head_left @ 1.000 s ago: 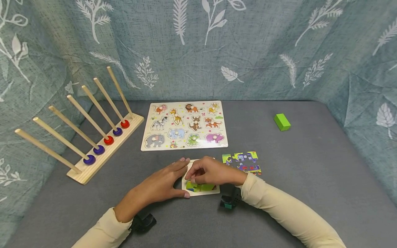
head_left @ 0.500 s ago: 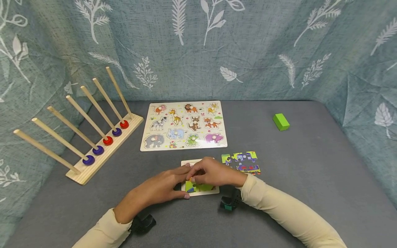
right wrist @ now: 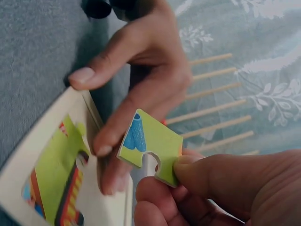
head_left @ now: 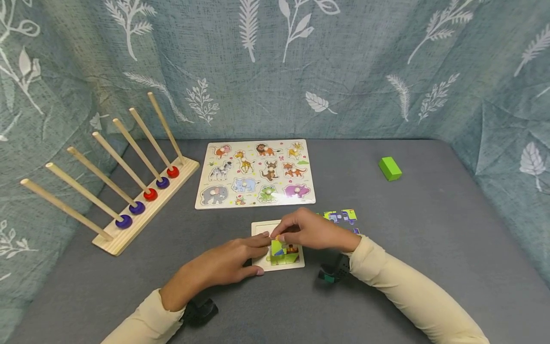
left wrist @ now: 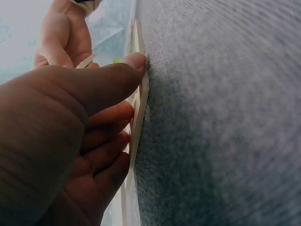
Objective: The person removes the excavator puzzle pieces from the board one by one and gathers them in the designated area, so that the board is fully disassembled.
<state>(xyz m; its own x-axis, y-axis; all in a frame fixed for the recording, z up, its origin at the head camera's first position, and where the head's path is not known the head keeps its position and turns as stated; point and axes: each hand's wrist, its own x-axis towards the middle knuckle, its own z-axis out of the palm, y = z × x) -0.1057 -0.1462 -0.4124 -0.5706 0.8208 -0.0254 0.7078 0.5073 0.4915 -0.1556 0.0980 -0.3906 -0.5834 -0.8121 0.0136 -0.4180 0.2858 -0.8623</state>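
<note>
My right hand [head_left: 315, 231] pinches a green jigsaw piece [right wrist: 157, 134] with a blue shape on it between thumb and fingers. The piece is raised and tilted over a small wooden puzzle tray [head_left: 283, 268]. Joined green pieces [right wrist: 54, 148] lie along the tray's near side, with part of a red-and-yellow striped picture. My left hand [head_left: 232, 263] rests at the tray's left side, fingertips over the frame and thumb [left wrist: 134, 61] on the near corner edge. Loose jigsaw pieces [head_left: 350, 216] lie right of the tray, partly hidden behind my right hand and wrist.
Behind the tray lies an animal peg puzzle board [head_left: 277, 192]. A wooden stand [head_left: 148, 206] with several upright pegs and red and blue rings is on the left. Back right sits a green block [head_left: 390, 168]. A patterned curtain [head_left: 352, 71] closes off the back.
My right hand has lifted the green piece from the tray's near left corner and moved it right and up. Bare tray base now shows there. My left hand stays nearly still.
</note>
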